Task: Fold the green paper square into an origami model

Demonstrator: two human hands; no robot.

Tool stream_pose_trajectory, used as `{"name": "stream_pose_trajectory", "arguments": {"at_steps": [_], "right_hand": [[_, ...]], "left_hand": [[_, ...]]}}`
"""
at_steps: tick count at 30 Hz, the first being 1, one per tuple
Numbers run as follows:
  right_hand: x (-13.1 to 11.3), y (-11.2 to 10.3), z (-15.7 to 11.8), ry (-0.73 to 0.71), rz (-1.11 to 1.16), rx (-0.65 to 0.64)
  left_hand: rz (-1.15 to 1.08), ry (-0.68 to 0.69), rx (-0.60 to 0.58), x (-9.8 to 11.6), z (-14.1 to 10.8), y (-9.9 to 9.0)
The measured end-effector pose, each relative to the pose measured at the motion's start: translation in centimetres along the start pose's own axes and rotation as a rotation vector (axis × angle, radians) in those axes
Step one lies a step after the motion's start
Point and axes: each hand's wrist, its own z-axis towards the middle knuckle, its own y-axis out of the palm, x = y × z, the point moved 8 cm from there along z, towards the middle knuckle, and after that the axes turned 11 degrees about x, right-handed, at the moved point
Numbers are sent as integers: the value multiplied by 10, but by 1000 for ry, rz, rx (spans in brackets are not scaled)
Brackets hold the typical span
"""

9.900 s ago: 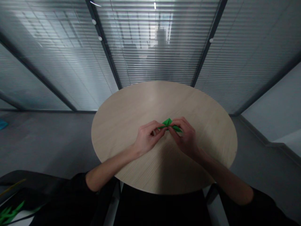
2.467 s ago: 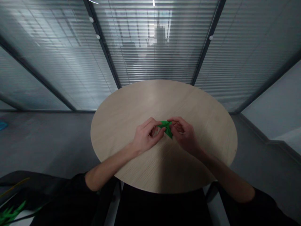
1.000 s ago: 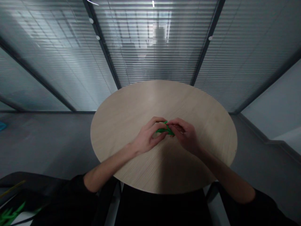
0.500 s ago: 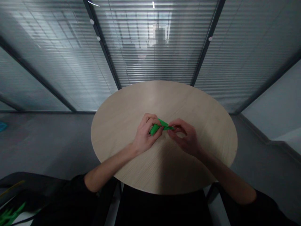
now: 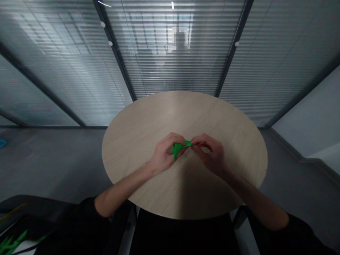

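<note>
A small green folded piece (image 5: 176,148), which looks like paper, is held above the middle of a round wooden table (image 5: 148,117). My left hand (image 5: 165,152) is closed round its left part, with one pointed flap hanging down below the fingers. At the piece's right end, my right hand (image 5: 211,153) pinches the tip between thumb and fingers. The fingers hide parts of the piece.
At the lower left, green pointed shapes (image 5: 12,244) lie by a white surface and a dark chair or bag. Behind the table stands a glass wall with blinds (image 5: 175,74). A blue object (image 5: 2,143) is on the floor at far left.
The green piece has turned in my hands, and its flap now points down. My left fingers have shifted right along it. My right hand has barely moved.
</note>
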Motion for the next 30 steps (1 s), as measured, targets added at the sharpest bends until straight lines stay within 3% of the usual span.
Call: {"name": "stream_pose_trajectory", "arguments": {"at_steps": [13, 20, 30], "right_hand": [[4, 0, 1, 122, 76, 4], [5, 4, 0, 173, 126, -20], [14, 4, -2, 316, 206, 37]], "left_hand": [[-82, -153, 75, -11, -2, -4], [-116, -155, 40, -10, -2, -1], [-168, -267, 66, -14, -3, -1]]}}
